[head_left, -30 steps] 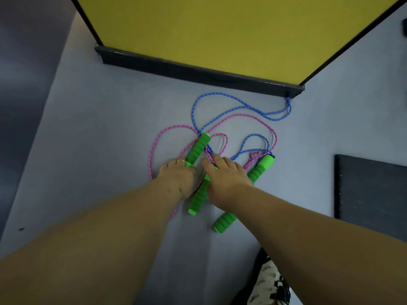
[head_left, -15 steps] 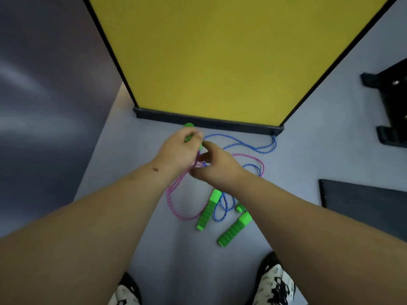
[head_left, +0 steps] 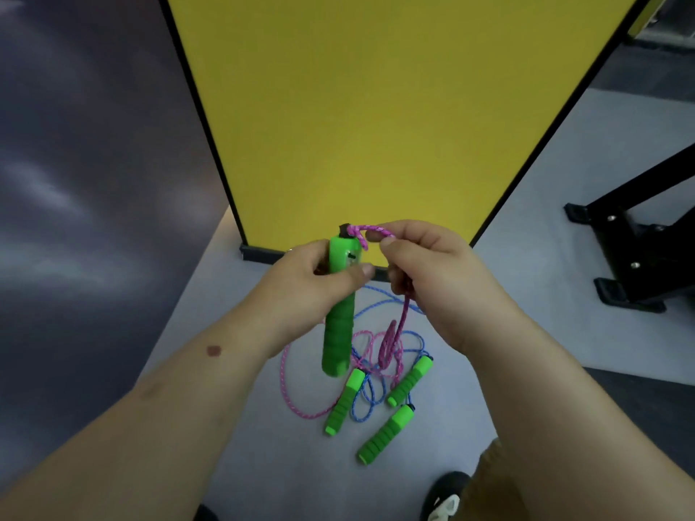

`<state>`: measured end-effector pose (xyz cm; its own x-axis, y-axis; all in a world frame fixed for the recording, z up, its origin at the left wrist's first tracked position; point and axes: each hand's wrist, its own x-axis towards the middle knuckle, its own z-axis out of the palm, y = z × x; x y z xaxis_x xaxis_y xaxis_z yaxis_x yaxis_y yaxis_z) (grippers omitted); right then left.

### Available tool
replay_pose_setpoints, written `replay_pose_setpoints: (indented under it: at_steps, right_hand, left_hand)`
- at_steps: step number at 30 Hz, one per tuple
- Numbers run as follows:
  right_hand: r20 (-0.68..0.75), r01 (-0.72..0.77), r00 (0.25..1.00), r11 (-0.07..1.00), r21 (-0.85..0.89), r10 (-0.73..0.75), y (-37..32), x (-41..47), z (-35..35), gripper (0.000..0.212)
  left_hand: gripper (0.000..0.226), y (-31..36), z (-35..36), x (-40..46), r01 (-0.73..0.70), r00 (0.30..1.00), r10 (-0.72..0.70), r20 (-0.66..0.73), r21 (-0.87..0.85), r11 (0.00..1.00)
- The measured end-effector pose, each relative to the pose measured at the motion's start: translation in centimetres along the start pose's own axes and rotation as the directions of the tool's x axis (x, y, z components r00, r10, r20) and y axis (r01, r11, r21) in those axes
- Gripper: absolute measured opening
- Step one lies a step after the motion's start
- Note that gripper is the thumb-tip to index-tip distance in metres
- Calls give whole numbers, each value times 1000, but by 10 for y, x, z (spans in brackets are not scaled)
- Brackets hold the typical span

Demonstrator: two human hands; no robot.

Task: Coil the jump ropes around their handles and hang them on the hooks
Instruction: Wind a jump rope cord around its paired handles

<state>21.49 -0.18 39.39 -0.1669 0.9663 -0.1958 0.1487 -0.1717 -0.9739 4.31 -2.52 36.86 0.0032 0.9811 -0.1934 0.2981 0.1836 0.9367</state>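
My left hand (head_left: 308,283) grips a green foam handle (head_left: 338,325) upright in the air, well above the floor. A pink rope (head_left: 370,231) leaves the handle's top, and my right hand (head_left: 432,272) pinches it close to the handle; the rope hangs down from that hand to the floor. Below lie three more green handles (head_left: 344,404) (head_left: 410,381) (head_left: 385,434), tangled with the pink rope and a blue rope (head_left: 366,402) on the grey floor. No hooks are in view.
A yellow panel (head_left: 376,107) with a black frame stands right behind the ropes. A dark wall is on the left. Black metal stand feet (head_left: 632,257) sit at the right. My shoe (head_left: 447,494) is at the bottom edge.
I have straightened up, so the floor looks farther away. My left hand lifted one green handle off the floor, and my right hand now pinches the pink rope at its top.
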Motion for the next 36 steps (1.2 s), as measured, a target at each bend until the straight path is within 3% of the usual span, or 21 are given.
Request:
replay_pose_setpoints:
  at_steps: [4,6,9,11,13,16,19,22,24,26,28,31,33,36]
  right_hand:
    - [-25,-2,1000,969,246,9,6,2,8,15]
    - [-37,14,999,944,329,-2,7,6,13,15]
    - [-78,53,996,948,315,-30,6,13,14,12]
    - [-40,18,999,920,391,-2,7,15,14,14]
    - [7,-11,1000,889,457,8,11,18,14,19]
    - [94,-37,996,934,355,4,17,20,11,27]
    - [278,-96,958,994,58,76,22,13,5,21]
    - [250,-98,961,989,-109,123,23,9,-4,16]
    - [208,-128,968,990,-58,137,23,8,-8,19]
    - [125,-139,984,987,81,128,21,10,-9,19]
    - [26,-79,997,989,127,76,20,12,-10,16]
    - [-18,-3,1000,993,116,5,13,12,-9,14]
    - [-25,-12,1000,989,149,16,12,12,-7,15]
    - [10,-45,999,993,105,44,16,11,-6,19]
  left_hand:
    - [17,3,14,1,105,994,-97,43,-516,850]
    - [25,0,19,5,81,996,-54,67,-518,851]
    - [31,-2,23,13,60,997,-23,78,-508,859]
    - [38,0,24,15,41,996,3,89,-499,865]
    - [31,0,23,18,10,998,18,59,-446,895]
    - [11,6,18,20,-12,997,-26,-71,-479,878]
    - [16,14,5,24,-53,967,-117,-225,-629,775]
    - [16,17,-15,28,-135,904,-155,-398,-609,782]
    - [15,17,-23,28,-142,869,-195,-455,-606,782]
    - [17,17,-18,25,-54,884,-260,-389,-638,768]
    - [22,15,-3,20,94,940,-268,-213,-592,800]
    - [25,11,20,10,134,990,-114,85,-291,947]
    - [26,9,26,8,80,993,-64,100,-159,984]
    - [17,12,21,11,55,997,-68,-34,-285,957]
